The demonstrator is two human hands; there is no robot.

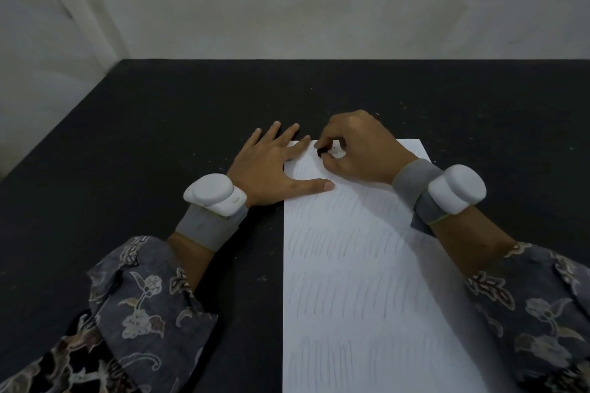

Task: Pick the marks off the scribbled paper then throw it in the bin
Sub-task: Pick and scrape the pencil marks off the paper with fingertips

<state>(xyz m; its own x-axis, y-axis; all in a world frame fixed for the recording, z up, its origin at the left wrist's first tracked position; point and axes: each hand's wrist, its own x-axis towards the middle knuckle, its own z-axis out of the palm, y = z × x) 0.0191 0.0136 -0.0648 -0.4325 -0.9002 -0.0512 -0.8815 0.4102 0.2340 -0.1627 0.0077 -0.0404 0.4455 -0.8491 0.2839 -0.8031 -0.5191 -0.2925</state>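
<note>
White paper (367, 265), covered in rows of faint grey pencil strokes, lies flat on a black table (143, 137) and fills the lower centre and lower right of the frame, its far edge reaching the middle of the picture. The person's left hand (271, 166) sits at the sheet's upper left corner, fingers spread wide and straight; the thumb and the index finger press down on the paper while the other fingers lie on the dark tabletop just beside it. The right hand (354, 150) is at the top edge of the sheet, just right of the left hand, its fingers curled tightly and pinching a small object with a dark end (320, 153) against the paper; what that object is cannot be told for sure, as the fingers hide most of it. Each wrist carries a grey band with a rounded white device (214, 193), and patterned floral sleeves (143, 303) come in from the lower left and lower right corners. Small pale specks dot the table near the hands. A pale wall (319, 0) fills the upper part of the frame.
</note>
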